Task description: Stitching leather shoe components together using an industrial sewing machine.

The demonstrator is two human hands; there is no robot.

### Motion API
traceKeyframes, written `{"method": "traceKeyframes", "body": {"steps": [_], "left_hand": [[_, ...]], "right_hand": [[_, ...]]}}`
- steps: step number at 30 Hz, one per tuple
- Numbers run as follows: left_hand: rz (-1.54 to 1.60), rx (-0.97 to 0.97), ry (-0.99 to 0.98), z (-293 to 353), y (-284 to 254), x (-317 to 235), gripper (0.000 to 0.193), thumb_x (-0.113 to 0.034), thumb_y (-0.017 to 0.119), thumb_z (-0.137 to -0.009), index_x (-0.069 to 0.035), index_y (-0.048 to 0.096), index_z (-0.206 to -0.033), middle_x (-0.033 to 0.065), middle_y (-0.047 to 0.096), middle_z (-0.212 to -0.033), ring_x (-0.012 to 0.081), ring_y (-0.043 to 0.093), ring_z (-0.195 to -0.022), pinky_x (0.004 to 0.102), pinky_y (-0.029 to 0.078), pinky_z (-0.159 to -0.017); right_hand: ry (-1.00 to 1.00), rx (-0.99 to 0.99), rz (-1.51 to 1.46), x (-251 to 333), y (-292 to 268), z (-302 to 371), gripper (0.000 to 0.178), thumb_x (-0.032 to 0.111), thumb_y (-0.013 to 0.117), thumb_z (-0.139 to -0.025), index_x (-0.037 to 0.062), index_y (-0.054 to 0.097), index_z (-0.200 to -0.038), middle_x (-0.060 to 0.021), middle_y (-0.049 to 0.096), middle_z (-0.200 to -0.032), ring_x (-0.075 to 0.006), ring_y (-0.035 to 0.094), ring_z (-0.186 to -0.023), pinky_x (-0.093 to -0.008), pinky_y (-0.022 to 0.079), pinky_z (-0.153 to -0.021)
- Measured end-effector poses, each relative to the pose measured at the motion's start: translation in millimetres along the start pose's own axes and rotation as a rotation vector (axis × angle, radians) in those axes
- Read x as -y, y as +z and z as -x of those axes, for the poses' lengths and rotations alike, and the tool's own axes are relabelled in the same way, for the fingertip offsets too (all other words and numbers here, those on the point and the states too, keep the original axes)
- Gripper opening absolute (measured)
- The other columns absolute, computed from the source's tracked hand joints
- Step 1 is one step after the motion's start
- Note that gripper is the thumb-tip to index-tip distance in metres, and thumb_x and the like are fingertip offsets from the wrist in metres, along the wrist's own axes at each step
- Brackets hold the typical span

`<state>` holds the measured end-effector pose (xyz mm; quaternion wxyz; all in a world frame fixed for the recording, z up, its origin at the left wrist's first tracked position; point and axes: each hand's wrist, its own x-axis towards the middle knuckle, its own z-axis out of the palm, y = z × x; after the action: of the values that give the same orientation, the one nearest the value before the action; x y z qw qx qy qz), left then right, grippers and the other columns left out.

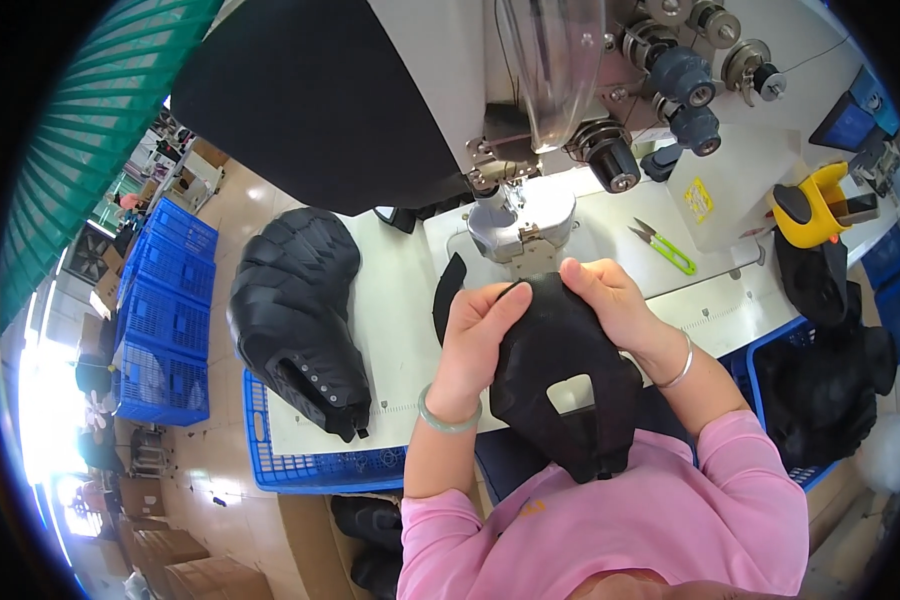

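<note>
The left hand (pixel 475 330) and right hand (pixel 616 305) pinch the curved black fabric shoe upper (pixel 552 345), best held evenly taut toward the silver metal sewing bed (pixel 550 215) just beyond them.

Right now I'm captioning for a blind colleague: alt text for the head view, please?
A person in pink holds a black fabric piece with the left grip and right grip in front of a sewing machine. A layered black bundle lies on the table at left; green-handled snips lie at right.
</note>
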<state>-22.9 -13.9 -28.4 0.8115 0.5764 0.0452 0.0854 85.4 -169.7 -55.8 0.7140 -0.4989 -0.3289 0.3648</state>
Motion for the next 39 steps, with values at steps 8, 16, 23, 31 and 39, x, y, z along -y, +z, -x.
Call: {"method": "traceKeyframes", "body": {"steps": [8,16,23,31,39], "left_hand": [[0.13,0.012,-0.092,-2.9,-6.4,1.3,0.02,-0.013,0.06,-0.092,0.003,0.068,-0.083,0.0005,0.065,-0.072,0.0034,0.056,-0.06,0.0186,0.043,-0.053],[-0.187,-0.058,0.025,-1.9,-12.8,4.5,0.018,-0.014,0.063,-0.091,0.002,0.067,-0.083,-0.0012,0.064,-0.072,0.0027,0.054,-0.059,0.0183,0.042,-0.051],[0.196,-0.02,-0.134,3.1,-32.5,10.3,0.012,-0.01,0.068,-0.086,0.001,0.065,-0.085,-0.0018,0.063,-0.073,0.0024,0.054,-0.061,0.0175,0.042,-0.054],[-0.348,-0.506,0.234,77.9,-77.8,11.0,0.031,-0.015,0.056,-0.095,0.003,0.05,-0.119,0.0072,0.056,-0.11,0.0135,0.052,-0.096,0.0252,0.042,-0.086],[-1.269,-1.251,0.213,130.3,-236.4,-36.0,0.04,-0.031,0.037,-0.103,0.005,0.044,-0.12,0.0213,0.053,-0.109,0.0316,0.051,-0.099,0.0384,0.039,-0.093]], "right_hand": [[-0.158,-0.102,0.236,-2.6,11.4,-4.2,0.046,0.038,0.045,-0.102,-0.0001,0.062,-0.082,0.0026,0.06,-0.074,-0.0027,0.049,-0.069,-0.0216,0.043,-0.06],[-0.196,-0.186,0.294,-6.8,13.7,-7.2,0.039,0.031,0.051,-0.1,-0.0014,0.062,-0.082,0.0021,0.058,-0.07,-0.0033,0.047,-0.067,-0.0225,0.042,-0.058],[-0.29,-0.313,0.498,-5.8,32.3,-11.2,0.027,0.022,0.057,-0.096,-0.0022,0.07,-0.097,-0.0037,0.069,-0.081,-0.0058,0.057,-0.07,-0.0217,0.046,-0.061],[-0.083,-0.06,0.106,-4.6,44.7,-18.0,0.033,0.001,0.059,-0.09,-0.0017,0.058,-0.123,-0.0085,0.067,-0.099,-0.01,0.064,-0.077,-0.0216,0.052,-0.065],[0.057,0.054,0.225,-10.6,26.1,3.8,0.025,0.001,0.058,-0.09,-0.0009,0.063,-0.114,-0.0075,0.066,-0.103,-0.0129,0.068,-0.083,-0.0232,0.054,-0.068]]}}
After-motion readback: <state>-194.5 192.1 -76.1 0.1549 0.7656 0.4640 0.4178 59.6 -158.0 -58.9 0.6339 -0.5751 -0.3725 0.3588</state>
